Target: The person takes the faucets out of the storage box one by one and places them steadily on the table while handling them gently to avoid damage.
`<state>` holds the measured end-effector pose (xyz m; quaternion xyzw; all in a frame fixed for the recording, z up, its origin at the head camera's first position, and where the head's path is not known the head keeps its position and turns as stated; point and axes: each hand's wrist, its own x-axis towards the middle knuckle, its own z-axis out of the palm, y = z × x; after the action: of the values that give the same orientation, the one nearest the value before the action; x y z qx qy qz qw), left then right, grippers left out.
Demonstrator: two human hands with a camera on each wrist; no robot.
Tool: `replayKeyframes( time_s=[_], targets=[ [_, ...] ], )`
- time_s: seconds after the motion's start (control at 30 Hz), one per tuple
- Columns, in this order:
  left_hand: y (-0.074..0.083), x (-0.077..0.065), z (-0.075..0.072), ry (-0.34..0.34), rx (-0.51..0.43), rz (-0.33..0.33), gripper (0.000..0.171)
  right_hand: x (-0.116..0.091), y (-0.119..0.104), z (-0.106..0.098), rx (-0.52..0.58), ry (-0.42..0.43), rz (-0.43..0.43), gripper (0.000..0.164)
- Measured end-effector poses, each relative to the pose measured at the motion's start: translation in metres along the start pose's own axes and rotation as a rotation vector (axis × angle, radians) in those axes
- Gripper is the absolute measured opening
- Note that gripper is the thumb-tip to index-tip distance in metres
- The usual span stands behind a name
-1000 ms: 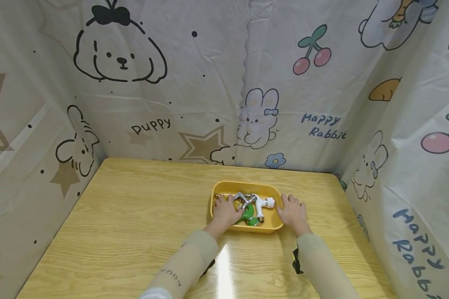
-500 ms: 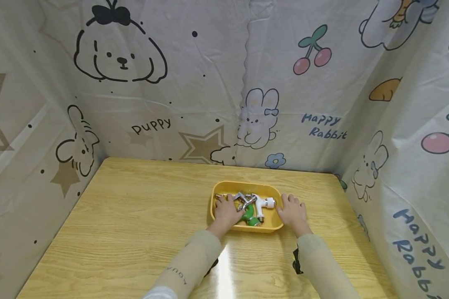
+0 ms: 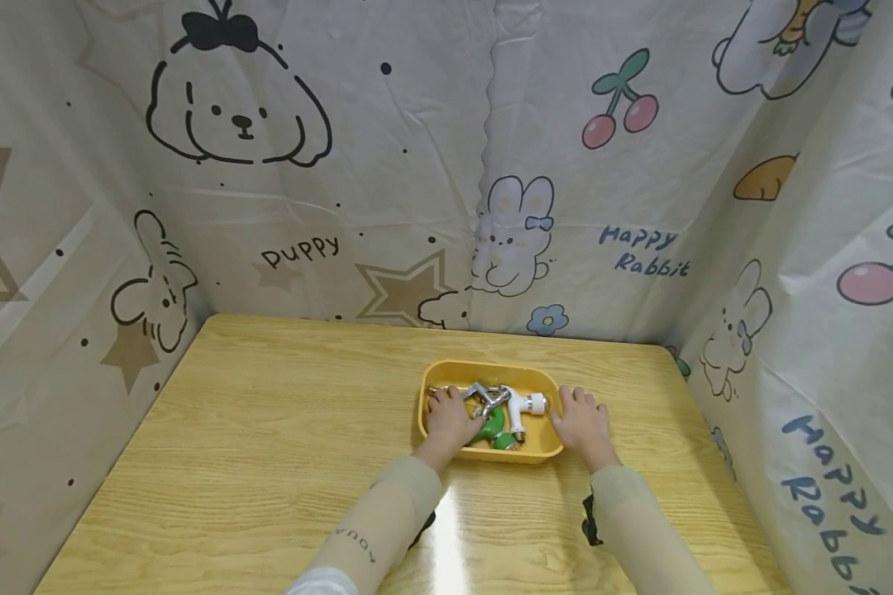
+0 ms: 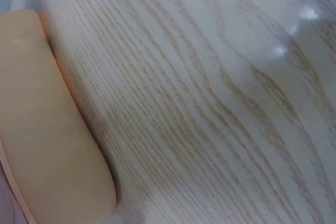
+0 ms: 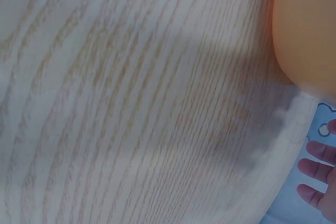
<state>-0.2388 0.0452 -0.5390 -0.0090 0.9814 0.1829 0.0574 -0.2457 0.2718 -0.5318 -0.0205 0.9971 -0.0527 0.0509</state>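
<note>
A yellow tray [image 3: 491, 368] holds several taps. Inside it lie a white tap [image 3: 517, 409], a shiny silver tap [image 3: 494, 402] and a green tap [image 3: 493, 426], close together. My left hand [image 3: 450, 419] reaches over the tray's left part, its thumb beside the green tap. What lies under its palm and fingers is hidden. At the tray's right end, my right hand [image 3: 583, 421] has its thumb at the rim and its fingers stretched forward outside. The right wrist view shows those straight, spread fingers [image 5: 316, 170] near the tray wall [image 5: 307, 30].
The tray stands on a wood-grain table [image 3: 283, 413], towards its back edge. A printed white cloth [image 3: 387, 165] hangs behind the table and along both sides. In the left wrist view, the tray's outer wall [image 4: 52, 129] stands on the tabletop.
My left forearm has shifted slightly to the right, while the left hand stays over the tray's left part. The right hand, the tray and the visible taps look unmoved.
</note>
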Motion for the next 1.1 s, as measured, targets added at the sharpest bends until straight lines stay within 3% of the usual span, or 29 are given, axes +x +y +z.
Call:
replayKeyframes(
  time_s=[0.2, 0.63, 0.83, 1.1],
  targets=[
    [-0.0004, -0.0001, 0.0002, 0.037, -0.009, 0.003, 0.082, 0.0, -0.0004, -0.0006, 0.003, -0.003, -0.002, 0.046],
    [-0.0015, 0.0006, -0.0009, 0.015, -0.045, 0.011, 0.083, 0.0, -0.0017, -0.0015, -0.015, -0.003, -0.002, 0.046],
    [-0.0017, 0.0011, -0.0022, 0.05, -0.075, 0.036, 0.082, -0.0006, -0.0016, -0.0012, -0.022, -0.002, -0.005, 0.046],
    [-0.0022, 0.0007, -0.0068, 0.039, -0.11, 0.075, 0.085, -0.001, -0.0018, -0.0018, -0.031, 0.008, -0.009, 0.046]
  ],
)
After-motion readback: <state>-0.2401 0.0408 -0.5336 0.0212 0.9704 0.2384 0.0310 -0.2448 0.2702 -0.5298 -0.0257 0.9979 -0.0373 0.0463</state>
